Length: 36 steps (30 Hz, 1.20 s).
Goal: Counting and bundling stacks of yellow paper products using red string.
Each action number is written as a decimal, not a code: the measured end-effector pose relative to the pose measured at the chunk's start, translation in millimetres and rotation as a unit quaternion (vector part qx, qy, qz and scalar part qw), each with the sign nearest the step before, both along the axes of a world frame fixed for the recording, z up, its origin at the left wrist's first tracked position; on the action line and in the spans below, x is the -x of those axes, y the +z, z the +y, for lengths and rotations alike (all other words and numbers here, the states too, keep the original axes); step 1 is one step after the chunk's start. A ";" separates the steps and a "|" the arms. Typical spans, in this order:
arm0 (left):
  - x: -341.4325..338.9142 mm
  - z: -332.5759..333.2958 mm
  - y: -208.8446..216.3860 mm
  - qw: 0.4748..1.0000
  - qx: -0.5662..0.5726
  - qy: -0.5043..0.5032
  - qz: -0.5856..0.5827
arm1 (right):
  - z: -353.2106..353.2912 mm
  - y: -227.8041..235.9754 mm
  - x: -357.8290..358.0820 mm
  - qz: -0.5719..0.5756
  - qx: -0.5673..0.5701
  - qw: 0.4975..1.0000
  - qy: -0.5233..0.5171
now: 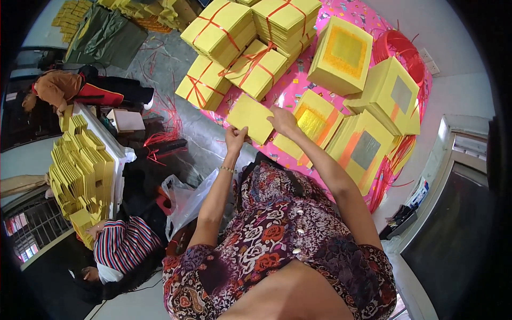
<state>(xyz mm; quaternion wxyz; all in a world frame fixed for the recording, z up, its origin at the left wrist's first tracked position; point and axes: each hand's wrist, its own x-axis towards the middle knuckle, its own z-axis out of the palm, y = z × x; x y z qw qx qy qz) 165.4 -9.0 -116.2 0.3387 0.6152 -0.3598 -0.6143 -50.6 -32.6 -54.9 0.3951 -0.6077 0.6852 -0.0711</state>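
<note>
A plain yellow rectangle of paper (249,116) lies between my hands at the near edge of the pink-covered table. I cannot tell whether it is one sheet or a thin stack. My left hand (236,140) pinches its near left corner, thumb on top. At its right edge my right hand (283,120) is closed on the paper, the fingers partly hidden. Just right of that hand lies a yellow stack with a shiny gold square (311,124). Beyond the paper sit yellow paper bundles (256,66) tied with red plastic ribbon.
Right of me are stacks with silver squares (366,149) and a taller gold-squared stack (341,53). Red ribbon coils (397,50) lie by the wall. To the left, two people work at a table of yellow stacks (85,165). A clear plastic bag (186,197) hangs beside my left arm.
</note>
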 end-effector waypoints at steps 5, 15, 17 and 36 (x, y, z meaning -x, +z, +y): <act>-0.8 1.9 -5.9 1.000 0.012 0.018 -0.009 | -3.3 3.0 -5.1 0.018 -0.029 0.999 0.012; 13.1 7.4 -19.6 0.964 0.062 0.005 -0.260 | 5.6 -18.0 -6.8 0.110 0.029 0.990 0.089; 22.8 6.0 4.0 0.954 0.077 0.011 -0.289 | 8.7 -24.9 -6.5 0.125 0.049 0.985 0.111; 32.7 21.1 -3.0 0.733 0.329 -0.208 -0.557 | 138.9 21.0 79.6 0.164 0.065 0.978 0.111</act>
